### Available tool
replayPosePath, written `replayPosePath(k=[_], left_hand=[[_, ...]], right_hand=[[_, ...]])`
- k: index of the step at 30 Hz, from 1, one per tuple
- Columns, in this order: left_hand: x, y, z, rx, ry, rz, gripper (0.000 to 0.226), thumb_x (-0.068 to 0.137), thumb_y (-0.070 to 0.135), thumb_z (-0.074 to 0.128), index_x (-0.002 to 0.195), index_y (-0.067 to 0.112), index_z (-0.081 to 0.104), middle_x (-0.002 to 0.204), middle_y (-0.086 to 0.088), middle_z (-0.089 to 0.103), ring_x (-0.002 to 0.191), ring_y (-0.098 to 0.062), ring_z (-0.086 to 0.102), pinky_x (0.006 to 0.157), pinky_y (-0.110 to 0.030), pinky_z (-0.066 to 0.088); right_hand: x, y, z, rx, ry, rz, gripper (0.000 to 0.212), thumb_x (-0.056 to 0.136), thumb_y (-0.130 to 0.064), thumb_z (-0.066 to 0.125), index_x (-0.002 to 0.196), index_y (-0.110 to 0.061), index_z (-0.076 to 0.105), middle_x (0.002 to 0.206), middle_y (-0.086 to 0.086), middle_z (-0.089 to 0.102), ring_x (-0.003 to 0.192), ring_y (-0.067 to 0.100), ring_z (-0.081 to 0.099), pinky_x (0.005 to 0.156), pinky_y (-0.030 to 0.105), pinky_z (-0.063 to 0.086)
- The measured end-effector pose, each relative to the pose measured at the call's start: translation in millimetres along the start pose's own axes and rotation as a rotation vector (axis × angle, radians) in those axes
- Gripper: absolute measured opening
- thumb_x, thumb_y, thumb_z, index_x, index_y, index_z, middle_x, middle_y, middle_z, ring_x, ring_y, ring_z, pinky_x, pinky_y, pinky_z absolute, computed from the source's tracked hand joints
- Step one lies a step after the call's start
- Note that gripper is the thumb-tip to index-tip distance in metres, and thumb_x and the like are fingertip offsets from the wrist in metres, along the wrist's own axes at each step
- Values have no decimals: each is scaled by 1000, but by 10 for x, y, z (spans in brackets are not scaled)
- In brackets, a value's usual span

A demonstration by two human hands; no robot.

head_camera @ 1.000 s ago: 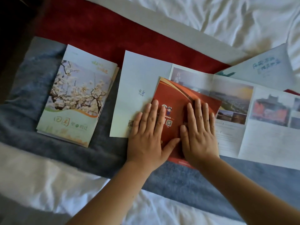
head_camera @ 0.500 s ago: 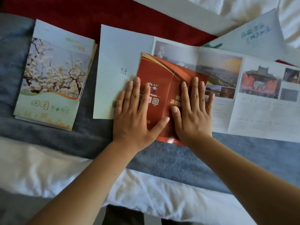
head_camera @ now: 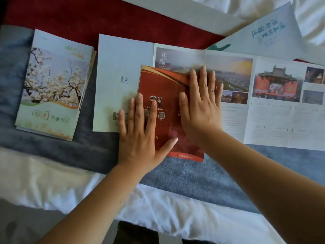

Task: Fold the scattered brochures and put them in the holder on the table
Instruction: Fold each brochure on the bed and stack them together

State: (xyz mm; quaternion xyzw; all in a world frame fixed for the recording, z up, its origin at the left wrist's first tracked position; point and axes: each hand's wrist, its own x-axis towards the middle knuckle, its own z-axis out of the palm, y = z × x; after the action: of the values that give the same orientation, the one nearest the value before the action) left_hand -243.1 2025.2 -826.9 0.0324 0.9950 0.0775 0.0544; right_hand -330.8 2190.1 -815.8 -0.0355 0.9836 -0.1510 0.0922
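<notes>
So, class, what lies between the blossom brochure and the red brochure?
The head view shows a strip of grey blanket, then the pale end panel of the unfolded brochure, between the blossom brochure and the red brochure.

A folded red brochure [head_camera: 158, 81] lay flat atop a long unfolded photo brochure [head_camera: 274, 120]. A blossom-cover stack [head_camera: 52, 81], apparently folded, lay left; a pale brochure [head_camera: 267, 34] sat upper right.
</notes>
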Motion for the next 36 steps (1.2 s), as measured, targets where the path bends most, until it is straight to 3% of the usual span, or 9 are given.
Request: replayPosePath(k=[8, 10, 13, 16, 20, 23, 26, 31, 36], left_hand=[[-160, 186, -74, 28, 31, -180, 68, 103, 38, 38, 163, 12, 17, 170, -21, 8, 157, -38, 8, 123, -54, 14], [-107, 215, -114, 7, 7, -196, 69, 104, 43, 34, 162, 9, 20, 169, -20, 11, 157, -38, 7, 124, -55, 16], [12, 204, -164, -31, -66, -161, 101, 93, 80, 26, 162, 7, 18, 170, -17, 8, 158, -36, 2, 127, -54, 9], [157, 127, -209, -47, -134, -50, 127, 74, 100, 29, 163, 11, 13, 172, -11, 2, 159, -29, -2, 127, -53, 4], [320, -45, -292, -14, -224, 140, 131, 68, 97, 44, 164, 14, 12, 172, -7, -4, 159, -26, -6, 128, -52, 3], [378, -111, -322, 67, -247, 224, 122, 75, 88, 49, 164, 16, 7, 172, -4, -6, 159, -27, -7, 127, -53, 2], [323, -87, -311, 68, -225, 234, 110, 83, 77, 51, 164, 16, 9, 172, -8, -5, 159, -29, -3, 128, -52, 7], [212, 70, -241, -31, -186, 109, 115, 79, 91, 40, 164, 19, 12, 172, -7, -3, 159, -26, -3, 127, -53, 7], [206, 96, -183, -169, -78, 58, 103, 80, 85, 53, 159, 22, 33, 171, -1, 15, 158, -20, 11, 127, -50, 14]], right_hand=[[-126, 43, 100, -96, -43, -21, 71, 109, -53, 12, 167, -14, -1, 174, 9, -13, 159, 25, -18, 125, 46, -20], [-229, 57, 77, -102, -39, 25, 75, 109, -56, 17, 166, -7, 6, 172, 14, -15, 158, 29, -20, 125, 47, -21], [-407, 131, -17, -129, -32, 14, 70, 107, -56, 32, 149, 0, 34, 170, 23, -16, 157, 37, -20, 125, 49, -18], [-348, 303, -204, -64, -74, -234, 64, 101, -63, 46, 136, -10, 42, 171, 20, -12, 157, 42, -15, 126, 50, -16], [-12, 555, -390, -211, -279, -664, 109, 83, -85, 47, 165, -18, 20, 174, 11, -1, 159, 36, -9, 127, 55, -8], [154, 681, -434, -362, -358, -701, 129, 71, -97, 41, 167, -21, 1, 173, 12, -9, 159, 34, -14, 128, 58, -1], [164, 717, -411, -362, -361, -697, 131, 68, -101, 37, 167, -23, -2, 174, 12, -8, 160, 33, -9, 129, 56, 0], [112, 680, -407, -288, -346, -661, 126, 68, -95, 44, 167, -27, 7, 174, 7, 0, 160, 30, -4, 129, 54, -1], [86, 657, -454, -139, -339, -634, 113, 70, -80, 60, 165, -29, 24, 173, 6, 15, 160, 30, 8, 128, 53, -2]])
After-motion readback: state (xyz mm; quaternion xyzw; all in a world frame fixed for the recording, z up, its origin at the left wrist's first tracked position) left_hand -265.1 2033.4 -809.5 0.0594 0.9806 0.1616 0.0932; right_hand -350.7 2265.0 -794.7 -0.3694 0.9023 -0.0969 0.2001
